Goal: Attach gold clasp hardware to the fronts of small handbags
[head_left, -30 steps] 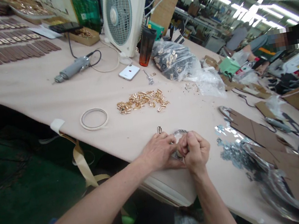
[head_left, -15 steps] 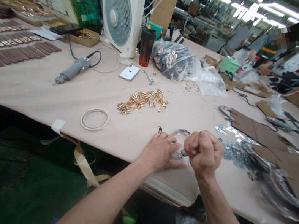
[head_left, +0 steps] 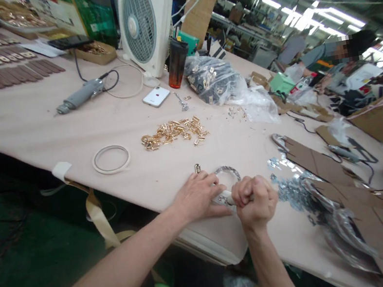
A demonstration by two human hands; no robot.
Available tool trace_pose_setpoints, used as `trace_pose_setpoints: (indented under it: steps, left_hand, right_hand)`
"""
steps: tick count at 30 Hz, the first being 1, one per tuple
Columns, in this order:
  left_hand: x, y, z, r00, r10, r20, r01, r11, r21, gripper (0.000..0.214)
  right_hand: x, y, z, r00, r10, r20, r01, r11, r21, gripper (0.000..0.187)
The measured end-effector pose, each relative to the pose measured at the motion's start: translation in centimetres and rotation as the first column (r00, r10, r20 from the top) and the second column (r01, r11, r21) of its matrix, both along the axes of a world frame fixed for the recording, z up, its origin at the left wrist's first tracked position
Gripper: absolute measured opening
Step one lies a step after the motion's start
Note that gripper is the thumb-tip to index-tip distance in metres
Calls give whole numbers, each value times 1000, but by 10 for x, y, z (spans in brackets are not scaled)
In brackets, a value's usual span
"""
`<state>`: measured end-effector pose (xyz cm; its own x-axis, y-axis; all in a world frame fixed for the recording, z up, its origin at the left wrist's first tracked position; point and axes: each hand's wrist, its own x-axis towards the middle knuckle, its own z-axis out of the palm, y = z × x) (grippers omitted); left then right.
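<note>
The right hand [head_left: 255,201] is clenched into a fist on one small pale item [head_left: 226,198] above the table's near edge. The left hand [head_left: 197,197] lies just beside it, fingers against the item, its grip impossible to tell. One clear looped strand [head_left: 227,173] curves out above them. On the table [head_left: 130,194], one gold clip [head_left: 198,168] lies alone; beyond it sit one loose heap of gold clips [head_left: 174,134] and one tape ring [head_left: 111,159].

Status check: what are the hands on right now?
Right hand fisted on pale item, left hand against it. Metal loop beside them. Shiny bag off right.
</note>
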<state>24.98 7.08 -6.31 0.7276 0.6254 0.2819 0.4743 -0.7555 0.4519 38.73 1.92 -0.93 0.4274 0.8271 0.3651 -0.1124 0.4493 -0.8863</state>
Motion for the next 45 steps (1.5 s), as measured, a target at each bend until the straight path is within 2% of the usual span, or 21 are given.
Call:
trace_pose_setpoints:
  steps: [3,6,9,11,14,19,24,26,28,30,32,35,38,41,45]
  left_hand:
    - [0,0,0,1000,2,-8,-2,1000,4,57]
    - [0,0,1,1000,-2,-6,2,1000,-1,59]
    - [-1,-1,1,1000,-6,5,6,1000,-3,58]
    - [-1,-1,3,1000,3,5,-3,1000,-1,57]
    - [-1,-2,5,1000,10,1,-10,1000,0,56]
    - [0,-2,5,1000,1,3,-1,1000,-2,55]
    - [-1,-5,6,1000,5,16,-5,1000,-12,54]
    - [-3,-5,7,998,0,56,2,1000,-31,64]
    - [-7,-4,6,992,9,125,-4,999,-43,85]
    - [-11,-4,5,981,48,190,-39,998,-50,102]
    - [-14,-6,5,968,112,224,-102,993,-58,106]
    - [-19,-14,6,949,221,225,-212,975,-68,91]
    - [-24,-28,6,920,336,201,-326,942,-81,64]
    - [-32,-40,4,906,376,195,-364,926,-96,44]
    - [-43,-47,-1,928,313,203,-312,949,-39,29]
  right_hand:
    - [0,2,-8,1000,-12,25,13,999,-46,39]
    - [1,1,-3,1000,5,26,-6,1000,9,39]
    - [0,0,1,999,-48,17,47,997,63,41]
    - [0,0,-1,997,-69,33,68,998,15,41]
    - [1,1,-5,999,-34,35,36,997,-71,40]
    - [0,0,-1,997,-83,9,82,996,14,41]
    - [-2,2,-12,1000,16,-7,-16,995,-99,41]
    - [3,2,-13,998,6,-65,-11,996,-83,40]
    - [11,0,-9,988,-31,-153,21,998,-67,39]
    - [21,-3,0,962,-81,-262,67,996,-62,37]
    - [30,-6,11,928,-126,-351,110,992,-67,36]
    - [30,-7,27,904,-151,-401,138,989,-61,35]
    - [12,5,31,920,-74,-385,63,997,-41,36]
    - [-14,27,19,946,-5,-324,-15,998,-59,39]
    - [-34,50,-5,967,19,-253,-56,989,-139,40]
